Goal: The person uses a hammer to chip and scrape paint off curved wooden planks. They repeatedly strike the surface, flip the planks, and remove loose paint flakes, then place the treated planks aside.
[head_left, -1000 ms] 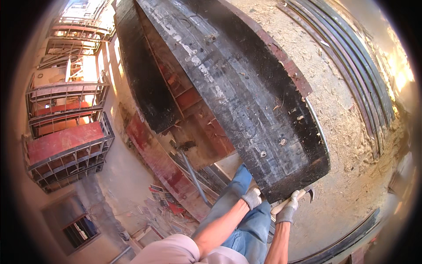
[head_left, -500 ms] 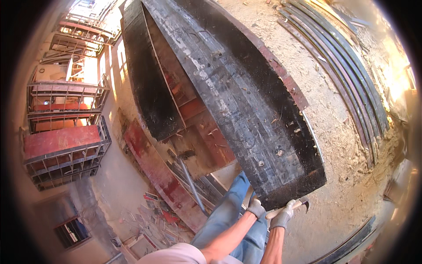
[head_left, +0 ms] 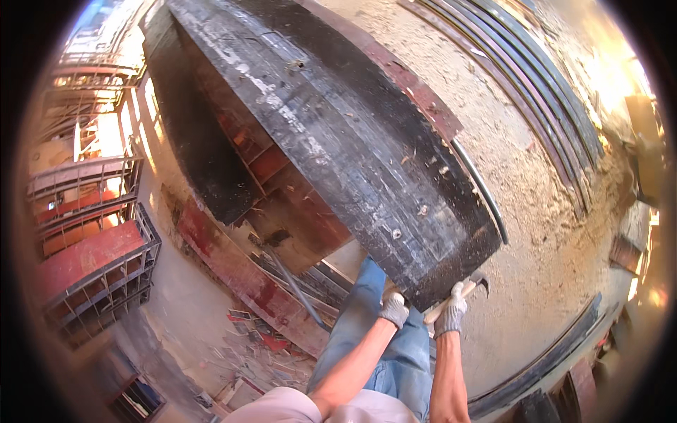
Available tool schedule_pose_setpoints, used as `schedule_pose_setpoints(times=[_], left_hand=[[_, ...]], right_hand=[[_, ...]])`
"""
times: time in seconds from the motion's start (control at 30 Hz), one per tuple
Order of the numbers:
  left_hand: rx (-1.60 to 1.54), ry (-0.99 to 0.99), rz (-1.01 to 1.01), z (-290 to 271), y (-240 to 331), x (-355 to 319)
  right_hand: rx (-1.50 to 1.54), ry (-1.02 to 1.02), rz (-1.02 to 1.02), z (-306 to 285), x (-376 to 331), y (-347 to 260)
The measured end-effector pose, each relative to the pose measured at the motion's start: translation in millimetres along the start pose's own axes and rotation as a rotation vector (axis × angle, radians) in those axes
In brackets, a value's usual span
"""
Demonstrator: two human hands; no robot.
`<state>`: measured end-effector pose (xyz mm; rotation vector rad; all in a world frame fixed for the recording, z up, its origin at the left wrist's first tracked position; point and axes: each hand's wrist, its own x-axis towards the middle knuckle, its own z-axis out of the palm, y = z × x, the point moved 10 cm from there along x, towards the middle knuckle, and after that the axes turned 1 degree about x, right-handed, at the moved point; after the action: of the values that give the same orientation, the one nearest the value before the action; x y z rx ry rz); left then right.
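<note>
A long, dark, scuffed panel point(head_left: 345, 151) stretches away from me, its near end at my thighs. At that end's left corner is my gloved left hand point(head_left: 395, 308), closed on the panel's edge with its fingertips partly hidden. My gloved right hand point(head_left: 450, 314) is closed round the pale handle of a claw hammer point(head_left: 482, 282) and rests against the same near edge, slightly to the right. The hammer's dark curved head points right. Whether some right-hand fingers also grip the panel I cannot tell.
Another black panel point(head_left: 204, 141) lies left of the long one, with reddish boards beneath the gap. A red curved board point(head_left: 247, 282) and a metal pipe point(head_left: 296, 289) lie near my legs. Curved dark strips point(head_left: 522, 92) lie at far right; red-topped frames point(head_left: 92, 257) stand left.
The panel and both hands appear slightly farther left, as the whole view has shifted. More of a dark pipe shows along the panel's right edge. Both hands keep their hold.
</note>
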<state>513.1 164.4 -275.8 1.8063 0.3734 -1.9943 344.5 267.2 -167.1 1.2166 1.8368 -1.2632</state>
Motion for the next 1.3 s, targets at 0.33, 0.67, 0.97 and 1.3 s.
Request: schedule_pose_setpoints(times=[0.33, 0.67, 0.97, 1.3], left_hand=[[0.598, -0.493, 0.413, 137.2, 264.5, -111.7], [0.584, -0.254, 0.747, 281.7, 368.4, -110.7], [0.306, -0.193, -0.231, 59.1, -2.2, -20.6], [0.444, -0.072, -0.292, 57.5, -36.2, 10.1]], right_hand=[[-0.249, 0.033, 0.001, -27.5, 0.5, -2.3], [-0.246, 0.023, -0.088, -69.9, 45.4, 29.8], [-0.453, 0.525, -0.401, -315.1, -2.9, -65.1], [0.146, -0.037, -0.082, -99.7, -68.1, -23.5]])
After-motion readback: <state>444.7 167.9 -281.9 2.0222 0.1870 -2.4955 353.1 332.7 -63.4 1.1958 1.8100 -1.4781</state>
